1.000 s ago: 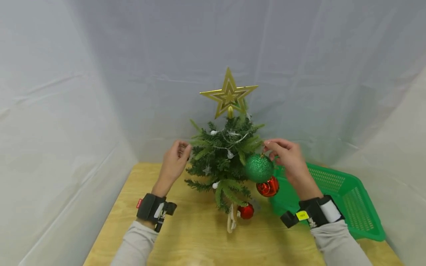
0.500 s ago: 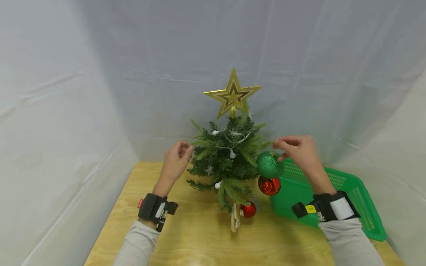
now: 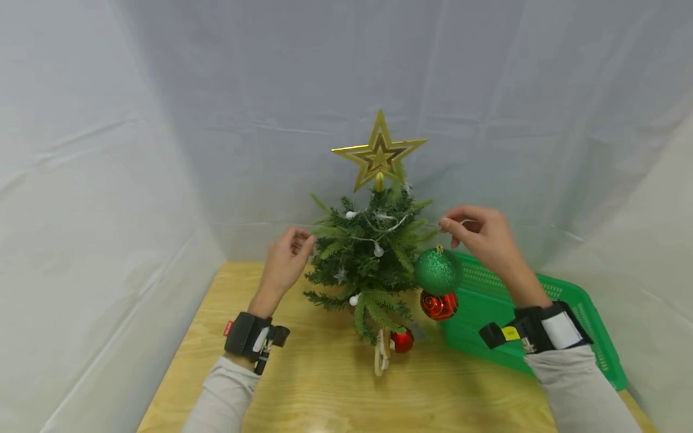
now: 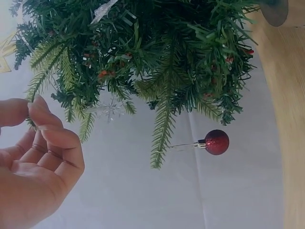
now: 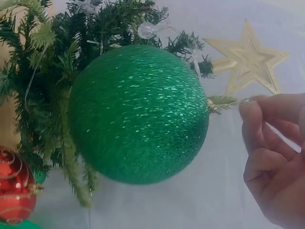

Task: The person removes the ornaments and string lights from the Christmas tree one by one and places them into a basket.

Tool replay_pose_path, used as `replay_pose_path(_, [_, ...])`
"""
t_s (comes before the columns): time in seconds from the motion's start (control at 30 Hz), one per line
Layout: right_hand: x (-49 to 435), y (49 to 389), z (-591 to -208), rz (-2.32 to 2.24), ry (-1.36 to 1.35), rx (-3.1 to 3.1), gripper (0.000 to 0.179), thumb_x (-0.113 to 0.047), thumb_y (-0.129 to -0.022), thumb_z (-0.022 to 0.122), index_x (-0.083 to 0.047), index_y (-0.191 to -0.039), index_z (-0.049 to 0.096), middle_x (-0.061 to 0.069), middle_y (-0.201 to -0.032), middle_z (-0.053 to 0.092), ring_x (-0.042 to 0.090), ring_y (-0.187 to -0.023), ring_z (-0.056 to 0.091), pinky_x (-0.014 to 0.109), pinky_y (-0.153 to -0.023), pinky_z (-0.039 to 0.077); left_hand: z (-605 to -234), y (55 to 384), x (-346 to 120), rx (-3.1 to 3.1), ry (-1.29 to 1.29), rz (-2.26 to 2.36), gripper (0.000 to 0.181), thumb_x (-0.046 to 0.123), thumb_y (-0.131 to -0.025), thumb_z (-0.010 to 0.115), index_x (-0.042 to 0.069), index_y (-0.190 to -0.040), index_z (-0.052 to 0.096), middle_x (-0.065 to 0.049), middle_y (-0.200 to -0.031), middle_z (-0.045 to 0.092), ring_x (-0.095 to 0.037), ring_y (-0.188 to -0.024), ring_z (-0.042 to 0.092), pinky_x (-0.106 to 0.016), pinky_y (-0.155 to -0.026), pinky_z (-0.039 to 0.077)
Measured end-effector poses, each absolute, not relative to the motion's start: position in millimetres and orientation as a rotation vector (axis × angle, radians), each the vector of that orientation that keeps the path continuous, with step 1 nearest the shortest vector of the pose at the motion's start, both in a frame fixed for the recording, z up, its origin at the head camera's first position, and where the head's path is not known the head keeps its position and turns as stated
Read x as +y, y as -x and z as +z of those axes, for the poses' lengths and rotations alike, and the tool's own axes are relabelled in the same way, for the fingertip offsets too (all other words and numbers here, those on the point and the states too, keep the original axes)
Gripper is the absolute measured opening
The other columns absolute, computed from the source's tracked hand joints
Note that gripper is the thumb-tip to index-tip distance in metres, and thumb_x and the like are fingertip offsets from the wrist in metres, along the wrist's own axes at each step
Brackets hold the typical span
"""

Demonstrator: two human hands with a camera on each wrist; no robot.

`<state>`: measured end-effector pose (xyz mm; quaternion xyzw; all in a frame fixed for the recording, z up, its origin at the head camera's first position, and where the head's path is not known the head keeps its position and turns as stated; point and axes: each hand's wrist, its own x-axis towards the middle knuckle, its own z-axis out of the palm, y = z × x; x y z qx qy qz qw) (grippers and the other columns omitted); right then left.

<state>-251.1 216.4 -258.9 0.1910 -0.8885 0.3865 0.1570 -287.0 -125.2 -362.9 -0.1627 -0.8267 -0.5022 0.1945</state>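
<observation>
A small Christmas tree [image 3: 368, 264] with a gold star [image 3: 380, 155] on top stands between my hands. My left hand [image 3: 287, 261] is at its left side, with thumb and fingertips pinching the tip of a light green branch [image 4: 45, 71]. My right hand [image 3: 482, 237] is at its right side, thumb and forefinger pinched together above a glittery green bauble [image 5: 140, 117]. The bauble hangs below these fingertips, its gold cap [image 5: 212, 106] apart from them; its thin hanging loop barely shows. A shiny red bauble with gold swirls [image 3: 439, 305] hangs just under it.
A green plastic basket [image 3: 487, 343] stands on the wooden table [image 3: 303, 385] at the right, partly behind my right forearm. A smaller red bauble [image 4: 217, 142] hangs from a branch. A beige ornament [image 3: 381, 353] hangs low at the tree's front. White sheeting surrounds the table.
My right hand has moved right and slightly up, and the green bauble has moved right with it. The tree and star have shifted slightly right. My left hand has barely moved.
</observation>
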Motion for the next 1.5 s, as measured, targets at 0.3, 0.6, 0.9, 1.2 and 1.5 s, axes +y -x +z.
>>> replay_pose_path(0.3, [234.8,244.3,-270.8,1.143,-0.552,-2.410,0.015,-0.012,-0.097,0.060,-0.002,-0.103,0.069,-0.009,-0.084,0.064,0.008,-0.062,0.059,0.025,-0.055,0.041,-363.2,289.0,-128.6,-2.321,0.464,-1.403,0.026,0.021,-0.101,0.053,-0.001,-0.114,0.058,-0.014,-0.089,0.066,-0.025,-0.076,0.062,-0.037,-0.069,0.052])
replay_pose_path(0.6, [264.7,236.6,-297.5,0.964,-0.452,-2.466,0.018,-0.014,-0.097,0.060,0.000,-0.103,0.069,0.015,-0.088,0.069,0.007,-0.067,0.060,0.021,-0.056,0.046,-361.0,289.3,-131.6,-2.336,0.459,-1.388,0.027,0.021,-0.101,0.053,-0.001,-0.114,0.058,-0.013,-0.089,0.065,-0.027,-0.077,0.062,-0.036,-0.069,0.051])
replay_pose_path(0.9, [301.2,234.5,-330.7,0.931,-0.302,-2.487,0.023,-0.017,-0.098,0.059,0.002,-0.107,0.067,0.019,-0.092,0.069,0.005,-0.067,0.061,0.019,-0.056,0.046,-359.1,288.1,-131.1,-2.349,0.485,-1.369,0.025,0.019,-0.101,0.053,-0.002,-0.113,0.058,-0.014,-0.088,0.065,-0.026,-0.076,0.062,-0.037,-0.069,0.052])
replay_pose_path(1.2, [327.6,238.0,-351.2,0.868,-0.160,-2.499,0.024,-0.017,-0.098,0.059,0.005,-0.105,0.066,0.023,-0.090,0.068,-0.006,-0.063,0.055,0.016,-0.056,0.045,-359.2,288.5,-129.7,-2.349,0.494,-1.367,0.023,0.015,-0.100,0.054,-0.004,-0.112,0.058,-0.016,-0.088,0.066,-0.027,-0.077,0.063,-0.039,-0.071,0.053])
replay_pose_path(1.5, [353.4,233.9,-374.2,0.850,-0.072,-2.541,0.028,-0.017,-0.099,0.056,0.007,-0.107,0.065,0.025,-0.088,0.068,0.004,-0.062,0.060,0.019,-0.055,0.044,-357.1,288.1,-127.6,-2.346,0.515,-1.365,0.024,0.018,-0.100,0.054,-0.003,-0.112,0.058,-0.017,-0.088,0.066,-0.029,-0.077,0.064,-0.039,-0.070,0.054])
